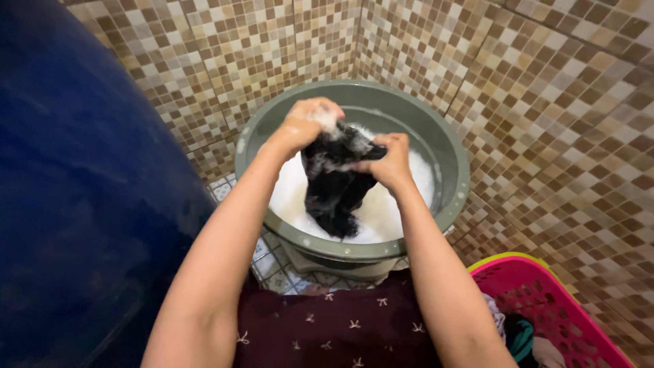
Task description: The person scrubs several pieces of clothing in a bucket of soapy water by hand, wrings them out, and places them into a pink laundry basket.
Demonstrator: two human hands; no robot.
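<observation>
Light is moderate and warm, falling from above onto the mosaic tile wall (545, 136), which shows evenly lit. The grey-green basin (449, 204) carries soft glints on its rim, and the white suds (402, 211) are nearly blown out. The large dark blue barrel (75, 204) on the left is dim and soft, out of focus. The left hand (306, 123) is slightly motion-blurred; wide-angle stretching shows at the edges

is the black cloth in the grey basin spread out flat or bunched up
Bunched up: both hands, left hand and right hand, grip the wet black cloth above the foamy round grey plastic basin, its end hanging into the suds.
</observation>
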